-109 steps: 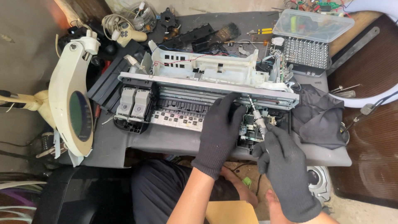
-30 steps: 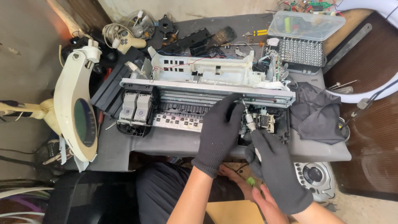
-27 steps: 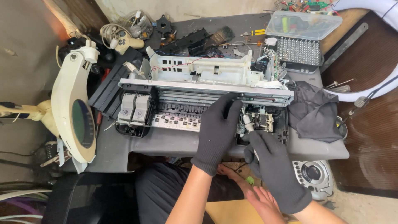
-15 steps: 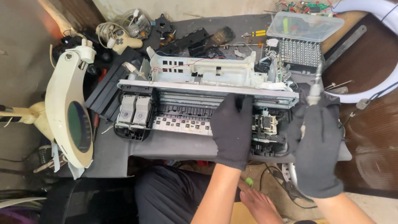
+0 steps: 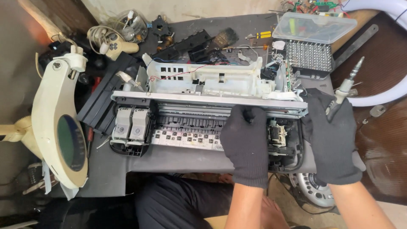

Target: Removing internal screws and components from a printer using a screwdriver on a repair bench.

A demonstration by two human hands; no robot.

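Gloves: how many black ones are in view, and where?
2. One is on the left hand, pressed flat on the opened printer. The other is on the right hand, at the printer's right end, gripping a screwdriver. No others show.

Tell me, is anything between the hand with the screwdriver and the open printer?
Nothing visible. The right hand holds the screwdriver beside the printer, at its right end. The left hand already rests on its mechanism.

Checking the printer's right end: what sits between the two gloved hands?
In the head view, a small motor-and-gear block sits between left hand and right hand.
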